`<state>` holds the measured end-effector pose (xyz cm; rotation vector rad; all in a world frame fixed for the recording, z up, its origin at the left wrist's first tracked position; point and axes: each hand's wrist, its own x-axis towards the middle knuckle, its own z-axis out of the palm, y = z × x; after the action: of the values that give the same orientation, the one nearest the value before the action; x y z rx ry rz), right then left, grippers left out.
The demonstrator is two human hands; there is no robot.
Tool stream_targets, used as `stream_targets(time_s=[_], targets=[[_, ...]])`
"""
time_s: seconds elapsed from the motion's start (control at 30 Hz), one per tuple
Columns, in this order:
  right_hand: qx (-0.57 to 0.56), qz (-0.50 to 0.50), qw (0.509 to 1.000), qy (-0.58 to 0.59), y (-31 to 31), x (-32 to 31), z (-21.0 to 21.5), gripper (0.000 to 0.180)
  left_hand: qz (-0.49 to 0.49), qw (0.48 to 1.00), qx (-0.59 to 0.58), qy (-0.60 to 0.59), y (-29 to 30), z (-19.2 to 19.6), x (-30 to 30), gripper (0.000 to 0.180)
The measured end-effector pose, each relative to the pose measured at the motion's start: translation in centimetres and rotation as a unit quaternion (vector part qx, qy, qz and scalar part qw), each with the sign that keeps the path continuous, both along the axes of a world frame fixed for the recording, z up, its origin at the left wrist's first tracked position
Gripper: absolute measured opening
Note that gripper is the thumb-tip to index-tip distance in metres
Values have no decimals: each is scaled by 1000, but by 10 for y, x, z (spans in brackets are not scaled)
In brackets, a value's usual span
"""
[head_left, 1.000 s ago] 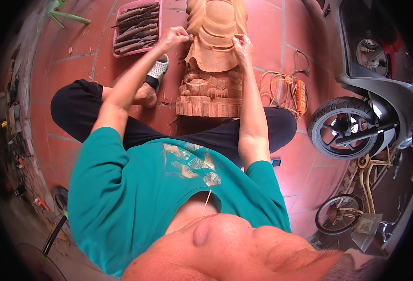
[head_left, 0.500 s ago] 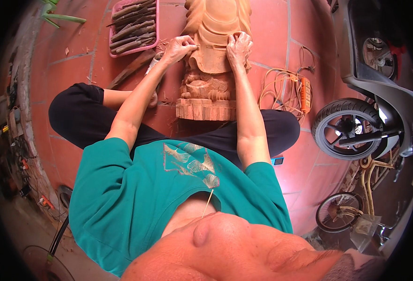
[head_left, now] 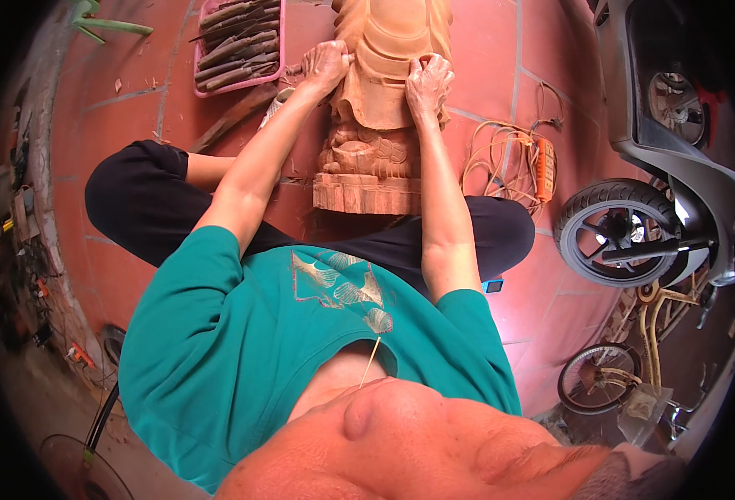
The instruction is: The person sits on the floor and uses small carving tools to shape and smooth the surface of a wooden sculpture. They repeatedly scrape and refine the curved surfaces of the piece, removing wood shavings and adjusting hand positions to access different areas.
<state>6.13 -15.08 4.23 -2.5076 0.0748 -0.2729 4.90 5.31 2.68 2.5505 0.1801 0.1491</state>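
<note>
A carved wooden statue (head_left: 384, 96) lies on its back on the floor between my folded legs, with its flat base toward me. My left hand (head_left: 326, 67) is closed at the statue's left edge, fingertips curled against the carved folds. Across from it, my right hand (head_left: 429, 87) rests closed on the right side of the carving, fingers bent under. Whatever either hand may pinch is hidden by the fingers. Both forearms reach forward past the base.
A pink basket (head_left: 279, 50) of several chisel-like tools stands to the far left, with a long wooden piece (head_left: 232, 123) beside it. At right lie a tangled cord (head_left: 494, 142) and an orange power strip (head_left: 545, 171). A motorbike wheel (head_left: 580, 200) stands beyond them.
My left hand has moved farther up the statue's left edge, and its fingers are curled more tightly. My right hand has stayed nearly in place.
</note>
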Motion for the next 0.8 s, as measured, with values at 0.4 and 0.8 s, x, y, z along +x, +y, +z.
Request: stream_targets(time_s=[0.4, 0.8], targets=[[2, -1, 1000, 7, -1, -2, -1, 30, -16, 1000, -21, 5, -7, 13, -7, 16], [-15, -2, 1000, 17, -3, -1, -7, 32, -45, 988, -71, 133, -12, 40, -29, 14]])
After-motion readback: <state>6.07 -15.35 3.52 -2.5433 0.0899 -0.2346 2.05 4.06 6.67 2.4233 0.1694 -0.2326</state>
